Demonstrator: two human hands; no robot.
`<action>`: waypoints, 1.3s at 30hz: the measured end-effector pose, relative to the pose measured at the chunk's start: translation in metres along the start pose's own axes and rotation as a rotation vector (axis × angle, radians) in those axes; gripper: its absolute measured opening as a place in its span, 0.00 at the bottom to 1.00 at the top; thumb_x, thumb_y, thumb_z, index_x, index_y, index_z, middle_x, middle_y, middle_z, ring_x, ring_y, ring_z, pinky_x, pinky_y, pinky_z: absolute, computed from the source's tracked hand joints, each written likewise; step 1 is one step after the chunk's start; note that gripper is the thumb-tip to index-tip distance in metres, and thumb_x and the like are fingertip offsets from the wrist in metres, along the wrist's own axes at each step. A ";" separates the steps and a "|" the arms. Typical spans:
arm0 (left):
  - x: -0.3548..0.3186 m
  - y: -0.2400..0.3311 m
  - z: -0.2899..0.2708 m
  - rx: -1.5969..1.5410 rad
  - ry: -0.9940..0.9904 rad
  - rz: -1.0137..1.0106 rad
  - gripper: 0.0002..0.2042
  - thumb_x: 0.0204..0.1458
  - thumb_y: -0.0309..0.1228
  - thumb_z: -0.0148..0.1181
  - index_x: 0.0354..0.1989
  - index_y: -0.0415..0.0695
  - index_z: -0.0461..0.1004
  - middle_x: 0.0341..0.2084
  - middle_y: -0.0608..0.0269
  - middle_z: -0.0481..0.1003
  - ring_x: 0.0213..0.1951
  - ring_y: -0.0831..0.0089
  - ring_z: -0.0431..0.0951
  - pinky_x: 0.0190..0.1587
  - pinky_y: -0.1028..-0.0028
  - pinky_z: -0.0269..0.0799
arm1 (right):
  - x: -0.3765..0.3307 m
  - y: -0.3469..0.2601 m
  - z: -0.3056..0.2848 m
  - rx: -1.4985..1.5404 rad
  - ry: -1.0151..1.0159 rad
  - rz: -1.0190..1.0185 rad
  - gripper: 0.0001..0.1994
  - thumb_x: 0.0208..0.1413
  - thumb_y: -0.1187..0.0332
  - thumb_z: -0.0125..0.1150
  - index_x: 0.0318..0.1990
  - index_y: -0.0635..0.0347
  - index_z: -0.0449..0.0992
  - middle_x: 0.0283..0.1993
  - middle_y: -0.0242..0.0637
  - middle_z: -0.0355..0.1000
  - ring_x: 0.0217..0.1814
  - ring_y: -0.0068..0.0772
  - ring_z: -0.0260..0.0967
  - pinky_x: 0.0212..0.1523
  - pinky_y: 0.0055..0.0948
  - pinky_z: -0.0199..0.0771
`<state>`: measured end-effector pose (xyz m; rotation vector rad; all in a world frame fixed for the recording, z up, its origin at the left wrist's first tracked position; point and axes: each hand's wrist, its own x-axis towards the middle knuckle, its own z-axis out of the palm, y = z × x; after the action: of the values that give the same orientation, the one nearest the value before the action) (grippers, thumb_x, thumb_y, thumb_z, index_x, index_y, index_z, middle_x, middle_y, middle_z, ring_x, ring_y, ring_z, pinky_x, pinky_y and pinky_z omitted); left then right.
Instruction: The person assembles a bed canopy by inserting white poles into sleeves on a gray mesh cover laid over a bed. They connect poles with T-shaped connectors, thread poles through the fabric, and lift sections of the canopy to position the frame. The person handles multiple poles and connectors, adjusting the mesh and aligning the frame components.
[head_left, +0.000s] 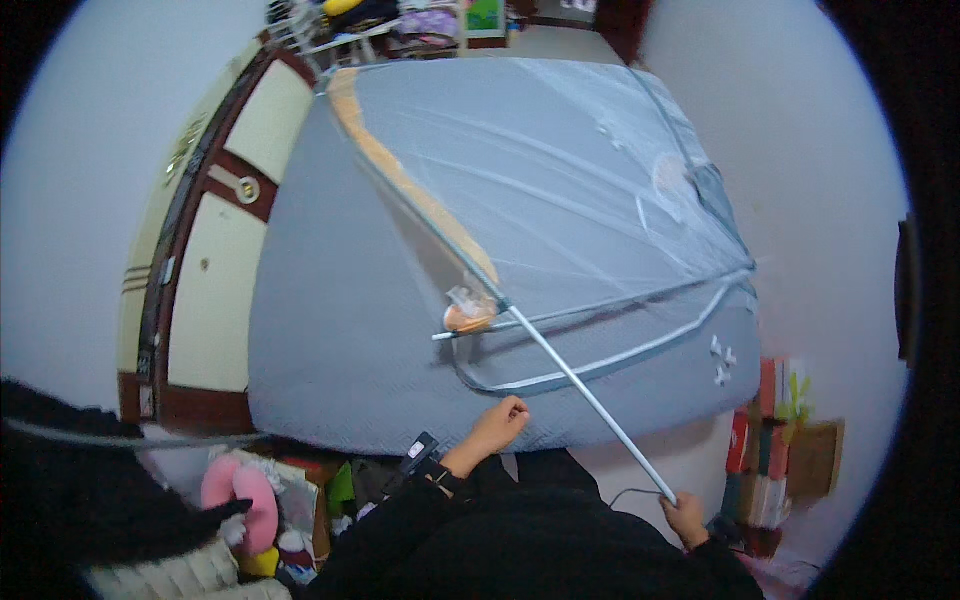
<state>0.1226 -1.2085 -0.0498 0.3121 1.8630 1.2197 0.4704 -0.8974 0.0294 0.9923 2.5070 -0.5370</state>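
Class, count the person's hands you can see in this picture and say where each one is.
2. The left hand is closed at the near edge of the grey mattress. The right hand grips the lower end of the long metal pole of the mosquito net.

The light is cool, dim and even, with a bluish cast over the pale walls. Shadows are soft; the darkest patch sits under the foot edge of the bed [400,400]. The mesh net [560,180] shows faint pale sheen, no hard glare. Straight lines bow toward the rim, and black vignette fills the corners. The far clutter looks soft and noisy.
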 end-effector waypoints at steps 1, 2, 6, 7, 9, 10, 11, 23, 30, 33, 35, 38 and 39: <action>0.008 0.007 0.002 0.152 0.067 0.142 0.15 0.52 0.35 0.59 0.46 0.43 0.71 0.39 0.55 0.74 0.43 0.58 0.74 0.48 0.65 0.68 | -0.029 0.019 -0.006 -0.071 0.064 0.018 0.12 0.48 0.61 0.63 0.24 0.61 0.76 0.19 0.48 0.70 0.23 0.54 0.69 0.25 0.46 0.68; 0.015 0.014 0.006 0.296 0.144 0.279 0.16 0.50 0.34 0.60 0.46 0.44 0.71 0.41 0.55 0.74 0.46 0.56 0.73 0.51 0.62 0.67 | -0.056 0.036 -0.010 -0.134 0.104 0.024 0.11 0.45 0.62 0.64 0.23 0.60 0.76 0.19 0.47 0.70 0.23 0.53 0.69 0.25 0.46 0.68; 0.039 0.044 0.024 0.857 0.313 0.710 0.23 0.45 0.38 0.65 0.51 0.46 0.71 0.46 0.51 0.71 0.53 0.53 0.69 0.58 0.51 0.59 | -0.170 0.085 -0.001 -0.309 0.086 0.105 0.08 0.38 0.64 0.64 0.20 0.58 0.75 0.19 0.46 0.69 0.23 0.52 0.69 0.26 0.46 0.69; 0.043 0.048 0.025 0.907 0.202 0.726 0.22 0.45 0.39 0.65 0.49 0.47 0.72 0.44 0.52 0.72 0.51 0.53 0.70 0.59 0.50 0.58 | -0.196 0.097 -0.002 -0.319 0.078 0.123 0.08 0.38 0.65 0.64 0.21 0.58 0.74 0.19 0.46 0.69 0.23 0.52 0.69 0.26 0.46 0.68; 0.055 0.051 0.020 1.046 -0.059 0.738 0.19 0.45 0.42 0.65 0.44 0.47 0.74 0.41 0.56 0.74 0.49 0.55 0.72 0.61 0.48 0.56 | -0.246 0.108 0.001 -0.332 0.089 0.177 0.07 0.37 0.65 0.63 0.22 0.58 0.74 0.20 0.46 0.70 0.24 0.51 0.69 0.27 0.46 0.68; 0.061 0.050 0.016 1.082 -0.222 0.683 0.17 0.46 0.44 0.63 0.40 0.47 0.74 0.37 0.58 0.74 0.47 0.55 0.73 0.59 0.49 0.58 | -0.261 0.115 -0.002 -0.294 0.112 0.242 0.08 0.37 0.65 0.63 0.20 0.57 0.72 0.20 0.47 0.69 0.24 0.53 0.68 0.26 0.48 0.65; 0.067 0.049 0.012 1.186 -0.399 0.578 0.16 0.47 0.46 0.62 0.35 0.47 0.74 0.33 0.61 0.75 0.44 0.56 0.74 0.56 0.50 0.60 | -0.272 0.119 -0.003 -0.270 0.088 0.345 0.09 0.37 0.65 0.63 0.18 0.57 0.70 0.19 0.47 0.68 0.23 0.56 0.67 0.24 0.49 0.62; 0.017 0.124 0.296 0.696 -0.638 0.941 0.12 0.52 0.38 0.58 0.27 0.41 0.70 0.23 0.50 0.74 0.31 0.49 0.75 0.33 0.55 0.67 | -0.038 0.046 -0.059 -0.023 0.236 -0.053 0.11 0.46 0.60 0.63 0.23 0.55 0.71 0.25 0.42 0.71 0.29 0.50 0.71 0.29 0.46 0.68; 0.073 0.136 0.317 0.821 -0.424 0.680 0.04 0.49 0.29 0.55 0.31 0.43 0.72 0.24 0.49 0.74 0.32 0.48 0.76 0.35 0.56 0.70 | -0.042 0.242 -0.191 -0.320 0.080 0.011 0.05 0.44 0.64 0.63 0.28 0.52 0.80 0.24 0.41 0.73 0.28 0.49 0.72 0.33 0.47 0.70; 0.090 0.120 0.254 1.045 -0.130 0.545 0.03 0.45 0.28 0.57 0.28 0.43 0.73 0.26 0.50 0.75 0.32 0.48 0.75 0.34 0.55 0.68 | -0.072 0.354 -0.249 -0.337 0.574 0.087 0.01 0.39 0.71 0.63 0.21 0.56 0.77 0.22 0.44 0.70 0.29 0.52 0.69 0.32 0.47 0.66; 0.086 0.119 0.226 1.059 -0.027 0.531 0.06 0.45 0.32 0.60 0.24 0.43 0.72 0.22 0.53 0.74 0.30 0.49 0.75 0.33 0.54 0.67 | -0.088 0.401 -0.277 -0.396 0.858 0.137 0.03 0.39 0.72 0.62 0.20 0.57 0.73 0.21 0.44 0.67 0.28 0.53 0.66 0.32 0.46 0.61; 0.070 0.134 0.222 0.988 0.120 0.539 0.09 0.45 0.34 0.62 0.23 0.44 0.71 0.20 0.53 0.73 0.29 0.49 0.74 0.31 0.53 0.66 | -0.078 0.420 -0.292 -0.491 0.834 0.161 0.05 0.37 0.73 0.60 0.19 0.56 0.68 0.21 0.43 0.65 0.28 0.53 0.63 0.31 0.43 0.58; 0.064 0.141 0.227 0.997 0.154 0.532 0.10 0.45 0.36 0.62 0.22 0.44 0.71 0.19 0.54 0.73 0.29 0.50 0.75 0.30 0.54 0.65 | -0.069 0.414 -0.293 -0.477 0.809 0.119 0.06 0.37 0.74 0.60 0.18 0.57 0.68 0.21 0.44 0.65 0.28 0.53 0.63 0.31 0.43 0.58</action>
<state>0.2254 -0.9587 0.0014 1.3436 2.5027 0.5158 0.7478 -0.5149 0.2270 1.3143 2.9726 0.6097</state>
